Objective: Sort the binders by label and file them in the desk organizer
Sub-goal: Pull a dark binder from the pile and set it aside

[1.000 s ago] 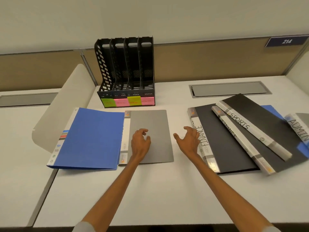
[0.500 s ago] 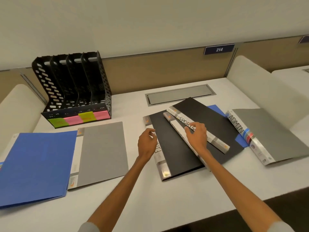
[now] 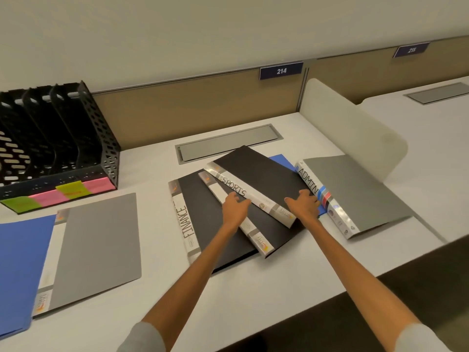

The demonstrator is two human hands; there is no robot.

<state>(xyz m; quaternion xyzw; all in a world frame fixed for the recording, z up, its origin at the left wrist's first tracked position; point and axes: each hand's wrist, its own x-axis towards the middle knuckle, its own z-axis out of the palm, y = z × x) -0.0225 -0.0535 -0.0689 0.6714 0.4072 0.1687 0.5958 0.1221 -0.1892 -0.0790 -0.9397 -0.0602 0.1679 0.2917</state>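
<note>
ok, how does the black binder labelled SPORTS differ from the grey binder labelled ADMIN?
Cover: the black SPORTS binder is far darker than the grey ADMIN binder. Spine: ADMIN's has blue and red stripes; SPORTS's is mostly white and silver. Position: SPORTS tops the pile of black binders; ADMIN lies beside it, to the right. Both lie closed, cover up, spines lettered.

The SPORTS binder [image 3: 258,174] shows a matt black plastic cover and glossy spine, the organizer [image 3: 99,138] perforated black plastic, the desk [image 3: 253,275] smooth matt white, its hatch [image 3: 228,142] dull grey metal.
</note>
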